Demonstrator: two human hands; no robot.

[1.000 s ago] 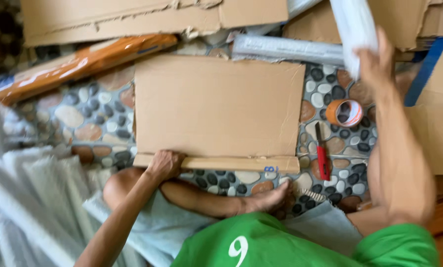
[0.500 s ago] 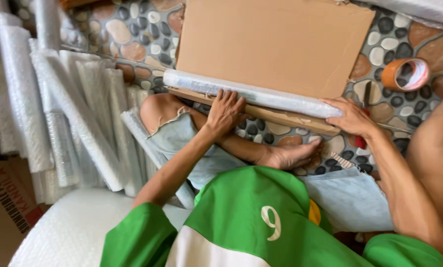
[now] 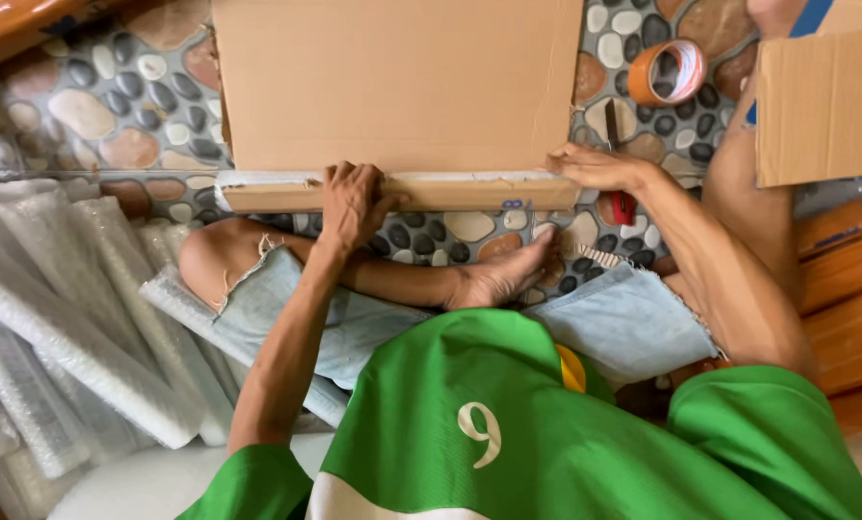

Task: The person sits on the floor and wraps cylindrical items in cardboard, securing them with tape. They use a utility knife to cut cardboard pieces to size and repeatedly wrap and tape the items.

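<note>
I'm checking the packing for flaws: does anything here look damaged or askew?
The folded cardboard edge under the left hand is torn and ragged near its left end; the right hand presses its other end. Nothing else stands out.

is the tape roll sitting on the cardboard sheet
No, the tape roll lies on the pebble floor, to the right of the cardboard sheet and apart from it.

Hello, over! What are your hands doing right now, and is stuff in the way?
Left hand and right hand pressing the folded cardboard edge. Tape roll off to the side, nothing blocking.
</note>
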